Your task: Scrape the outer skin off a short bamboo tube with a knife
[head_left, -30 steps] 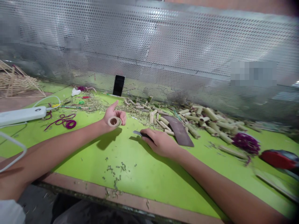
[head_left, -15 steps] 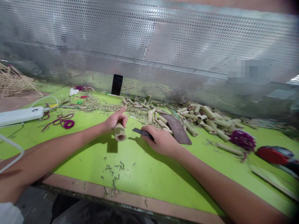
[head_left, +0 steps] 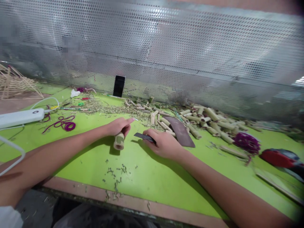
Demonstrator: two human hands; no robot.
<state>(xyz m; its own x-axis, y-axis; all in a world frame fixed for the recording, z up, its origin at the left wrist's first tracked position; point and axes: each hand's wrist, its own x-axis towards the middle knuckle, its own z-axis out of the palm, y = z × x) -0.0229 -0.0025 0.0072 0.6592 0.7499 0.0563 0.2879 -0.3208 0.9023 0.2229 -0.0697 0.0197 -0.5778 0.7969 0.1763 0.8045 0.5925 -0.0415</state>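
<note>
Rough bamboo tube [head_left: 119, 141], matt metal blade [head_left: 143, 136], glossy green tabletop [head_left: 152, 180], perforated metal sheet [head_left: 152, 47]

left hand [head_left: 118, 126]: grip closed, palm down | right hand [head_left: 163, 144]: grip closed

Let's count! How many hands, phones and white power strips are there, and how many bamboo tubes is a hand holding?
Hands: 2 (left hand, right hand)
Phones: 1 (black phone)
Power strips: 1 (white power strip)
Held tubes: 1 (bamboo tube)
Total: 5

1. No words, numbers or brands can be read anywhere.
2. The white plastic power strip [head_left: 21, 117] bears one small dark round mark (too tiny to make out).
3. The perforated silver metal panel [head_left: 190, 47] shows blurred, unreadable patches.
</note>
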